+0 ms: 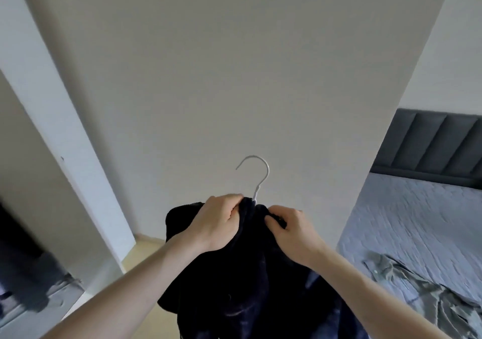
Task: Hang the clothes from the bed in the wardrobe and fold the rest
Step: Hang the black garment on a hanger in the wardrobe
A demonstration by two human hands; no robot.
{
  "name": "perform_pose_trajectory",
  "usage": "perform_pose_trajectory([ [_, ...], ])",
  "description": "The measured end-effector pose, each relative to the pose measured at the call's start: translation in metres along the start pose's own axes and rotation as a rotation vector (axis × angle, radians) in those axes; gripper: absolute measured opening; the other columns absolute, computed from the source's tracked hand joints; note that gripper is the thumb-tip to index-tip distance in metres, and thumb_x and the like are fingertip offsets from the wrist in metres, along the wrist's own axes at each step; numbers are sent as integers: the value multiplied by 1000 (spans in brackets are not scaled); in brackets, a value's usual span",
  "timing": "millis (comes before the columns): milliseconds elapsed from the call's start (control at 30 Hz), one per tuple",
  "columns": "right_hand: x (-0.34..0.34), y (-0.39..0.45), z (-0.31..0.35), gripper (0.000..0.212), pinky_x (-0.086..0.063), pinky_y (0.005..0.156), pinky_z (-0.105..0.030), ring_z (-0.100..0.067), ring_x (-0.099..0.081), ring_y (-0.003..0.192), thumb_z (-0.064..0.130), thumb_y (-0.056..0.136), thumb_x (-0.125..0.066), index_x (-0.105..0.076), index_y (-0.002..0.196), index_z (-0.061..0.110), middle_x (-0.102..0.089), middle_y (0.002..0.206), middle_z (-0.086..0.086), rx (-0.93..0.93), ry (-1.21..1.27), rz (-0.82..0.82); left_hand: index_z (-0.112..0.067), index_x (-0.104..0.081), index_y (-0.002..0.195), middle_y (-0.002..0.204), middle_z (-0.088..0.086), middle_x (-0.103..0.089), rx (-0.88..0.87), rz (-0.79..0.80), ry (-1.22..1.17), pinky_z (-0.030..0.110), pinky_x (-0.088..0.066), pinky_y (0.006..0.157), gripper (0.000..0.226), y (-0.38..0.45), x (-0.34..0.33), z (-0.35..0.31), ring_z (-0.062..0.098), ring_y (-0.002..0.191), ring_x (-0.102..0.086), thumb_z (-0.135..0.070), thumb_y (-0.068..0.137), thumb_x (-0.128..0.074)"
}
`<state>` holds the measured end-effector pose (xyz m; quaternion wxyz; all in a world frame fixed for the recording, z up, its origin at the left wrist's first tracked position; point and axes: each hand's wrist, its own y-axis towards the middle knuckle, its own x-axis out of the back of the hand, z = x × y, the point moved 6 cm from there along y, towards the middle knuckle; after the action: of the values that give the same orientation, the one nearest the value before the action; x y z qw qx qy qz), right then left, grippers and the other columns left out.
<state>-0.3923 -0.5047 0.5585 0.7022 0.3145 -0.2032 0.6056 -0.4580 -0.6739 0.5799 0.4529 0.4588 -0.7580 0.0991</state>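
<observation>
A dark navy garment (234,281) hangs in front of me on a white hanger (257,174) whose hook sticks up above the collar. My left hand (216,221) grips the fabric at the collar just left of the hook. My right hand (289,231) pinches the fabric on the right side of the collar. A grey-green shirt (417,289) lies crumpled on the bed (417,216) at the lower right.
A plain pale panel or wall (221,77) fills the view straight ahead. A dark padded headboard (433,148) stands at the far right. At the left is a narrow white edge and a dark blurred shape (23,268). Pale floor shows below.
</observation>
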Motion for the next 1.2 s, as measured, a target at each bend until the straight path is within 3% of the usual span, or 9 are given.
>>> perform_pose_trajectory([
  [67, -9, 8, 0, 26, -35, 55, -28, -15, -48, 58, 21, 100, -54, -59, 77, 11, -58, 70, -9, 11, 55, 55, -30, -49, 75, 79, -9, -53, 12, -27, 75, 42, -46, 88, 31, -5, 7, 8, 13, 78, -51, -18, 104, -45],
  [167, -28, 18, 5, 27, -32, 53, -25, -9, -43, 56, 20, 100, -54, -59, 77, 8, -56, 69, -12, 50, 123, 114, -36, -69, 99, 101, -21, -52, 84, -169, 138, 32, -32, 105, 15, -25, 23, 27, 1, 102, -52, -33, 103, -54],
  [333, -77, 33, 29, 32, -30, 52, -19, -5, -37, 53, 19, 98, -56, -50, 67, 17, -40, 56, 10, 140, 269, 250, -38, -70, 106, 110, -23, -53, 272, -489, 87, 34, -41, 105, 20, -86, 58, 54, 3, 112, -53, -29, 87, -70],
  [500, -144, 42, 70, 34, -37, 55, -33, -9, -44, 58, 36, 97, -55, -52, 76, 10, -46, 62, 6, 166, 372, 428, -34, -67, 107, 110, -16, -62, 404, -726, 85, 24, -47, 95, 29, -180, 90, 67, 13, 111, -60, -16, 84, -70],
  [633, -196, 40, 122, 32, -41, 57, -27, -8, -49, 62, 41, 97, -52, -56, 82, 13, -52, 67, 8, 225, 432, 549, -34, -66, 88, 85, -14, -69, 661, -509, 18, 25, -52, 69, 7, -241, 94, 84, 12, 80, -66, -38, 84, -70],
  [700, -218, 38, 148, 28, -40, 57, -25, -8, -48, 62, 37, 98, -53, -57, 79, 16, -53, 67, 9, 240, 481, 584, -32, -67, 86, 80, -15, -71, 797, -294, -40, 34, -57, 72, 26, -261, 89, 94, 10, 73, -66, -58, 83, -66],
  [800, -269, 23, 200, 28, -38, 58, -30, -11, -46, 62, 33, 100, -55, -55, 77, 17, -51, 67, 5, 260, 496, 671, -28, -70, 87, 82, -12, -75, 926, -187, -163, 43, -60, 83, 44, -304, 101, 108, 10, 75, -70, -71, 80, -64],
  [1067, -378, -22, 315, 29, -46, 61, -25, -10, -56, 63, 30, 100, -62, -58, 82, 7, -57, 68, 3, 301, 565, 800, -23, -70, 94, 90, 1, -76, 1038, -314, -253, 45, -60, 88, 50, -381, 156, 135, 19, 84, -73, -70, 77, -69],
  [1200, -431, -44, 360, 25, -58, 72, -35, -19, -70, 78, 36, 99, -64, -66, 86, 15, -69, 79, -1, 273, 588, 861, -21, -71, 99, 91, 1, -77, 1091, -426, -308, 39, -60, 82, 49, -424, 185, 158, 21, 83, -75, -65, 76, -69],
])
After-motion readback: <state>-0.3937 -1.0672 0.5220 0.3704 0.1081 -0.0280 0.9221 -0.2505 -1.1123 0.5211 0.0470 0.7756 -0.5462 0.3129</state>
